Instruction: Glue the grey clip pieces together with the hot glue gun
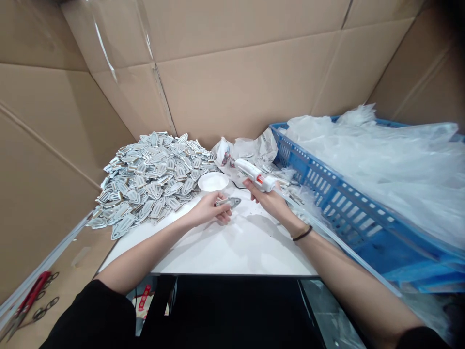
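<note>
My left hand point(211, 209) pinches a small grey pointed metal piece point(233, 202) above the white tabletop point(232, 252). In my right hand point(268, 198) is a white glue gun point(250, 170), with a long translucent glue stick point(337, 240) running back from it along my forearm. The gun's tip points to the far left, over crumpled plastic. Just beyond my left hand sits a shallow white dish point(213, 182). A large heap of similar grey pieces point(156, 179) lies on the left side of the table.
To the right stands a blue plastic crate point(348, 213) filled with clear plastic bags point(395, 160). Crumpled plastic wrapping point(261, 148) lies behind the glue gun. Cardboard walls point(247, 82) enclose the table. Red-handled scissors point(31, 295) rest at the lower left.
</note>
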A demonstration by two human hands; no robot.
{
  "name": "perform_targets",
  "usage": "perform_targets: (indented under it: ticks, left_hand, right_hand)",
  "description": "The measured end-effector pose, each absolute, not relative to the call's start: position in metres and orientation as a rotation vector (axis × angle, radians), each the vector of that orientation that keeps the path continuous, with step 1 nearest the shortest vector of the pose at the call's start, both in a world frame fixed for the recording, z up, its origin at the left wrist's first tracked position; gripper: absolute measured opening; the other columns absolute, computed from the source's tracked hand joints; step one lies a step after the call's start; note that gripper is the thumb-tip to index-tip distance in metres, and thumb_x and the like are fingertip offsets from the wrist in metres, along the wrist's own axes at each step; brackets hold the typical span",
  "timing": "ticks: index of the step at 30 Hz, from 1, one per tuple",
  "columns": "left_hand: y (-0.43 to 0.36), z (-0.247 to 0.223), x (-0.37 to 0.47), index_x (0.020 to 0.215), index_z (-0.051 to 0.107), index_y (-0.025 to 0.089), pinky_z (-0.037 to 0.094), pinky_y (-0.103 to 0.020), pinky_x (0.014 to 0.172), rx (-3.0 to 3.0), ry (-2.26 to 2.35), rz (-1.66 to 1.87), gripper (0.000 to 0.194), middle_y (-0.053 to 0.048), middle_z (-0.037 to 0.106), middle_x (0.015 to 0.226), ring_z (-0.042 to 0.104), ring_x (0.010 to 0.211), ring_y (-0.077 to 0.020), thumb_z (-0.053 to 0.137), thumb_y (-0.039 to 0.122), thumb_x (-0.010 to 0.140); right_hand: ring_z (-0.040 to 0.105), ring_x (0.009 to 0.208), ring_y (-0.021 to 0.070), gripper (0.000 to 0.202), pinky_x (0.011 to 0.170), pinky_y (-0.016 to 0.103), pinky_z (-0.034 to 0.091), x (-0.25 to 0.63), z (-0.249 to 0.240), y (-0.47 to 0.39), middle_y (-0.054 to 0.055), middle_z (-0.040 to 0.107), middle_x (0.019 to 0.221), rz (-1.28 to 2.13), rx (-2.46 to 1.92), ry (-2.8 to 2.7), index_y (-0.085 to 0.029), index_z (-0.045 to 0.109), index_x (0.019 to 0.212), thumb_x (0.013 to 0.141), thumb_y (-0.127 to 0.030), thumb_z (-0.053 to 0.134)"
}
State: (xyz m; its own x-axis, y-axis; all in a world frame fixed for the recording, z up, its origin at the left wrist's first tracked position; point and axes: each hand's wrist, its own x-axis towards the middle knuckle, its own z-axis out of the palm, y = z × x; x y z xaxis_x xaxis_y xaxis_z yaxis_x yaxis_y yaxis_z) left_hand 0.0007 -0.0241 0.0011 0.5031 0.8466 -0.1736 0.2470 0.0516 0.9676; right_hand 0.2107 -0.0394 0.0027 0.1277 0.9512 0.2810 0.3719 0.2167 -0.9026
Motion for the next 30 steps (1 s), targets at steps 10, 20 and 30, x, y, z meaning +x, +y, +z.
perform_targets:
  ticks: [10,20,30]
  left_hand:
    - [-0.022,0.006,0.004,0.084,0.072,0.013,0.037,-0.019,0.055,1.223,0.975,1.162,0.022,-0.003,0.066,0.083,0.052,0.068,-0.009,0.082,0.029,0.072]
    - [-0.018,0.012,0.003,0.075,0.057,0.013,0.044,-0.021,0.048,1.128,0.947,1.28,0.02,0.001,0.058,0.066,0.053,0.051,-0.008,0.075,0.021,0.075]
    - [-0.021,0.014,0.002,0.078,0.058,0.014,0.052,-0.023,0.054,1.214,0.907,1.292,0.037,0.001,0.062,0.07,0.063,0.054,-0.011,0.086,0.036,0.068]
  right_hand:
    - [0.052,0.051,0.0168,0.047,0.051,0.031,0.044,0.21,0.002,-0.041,0.002,0.057,0.057,0.799,-1.279,-1.415,-0.02,0.071,0.092,0.08,-0.064,0.061]
    - [0.056,0.056,0.0165,0.039,0.051,0.029,0.045,0.21,-0.009,-0.042,0.003,0.063,0.069,0.754,-1.175,-1.764,-0.021,0.069,0.084,0.085,-0.06,0.061]
    - [0.058,0.061,0.0195,0.04,0.059,0.033,0.047,0.21,-0.014,-0.039,0.004,0.064,0.065,0.475,-1.215,-1.92,-0.022,0.064,0.072,0.09,-0.057,0.056]
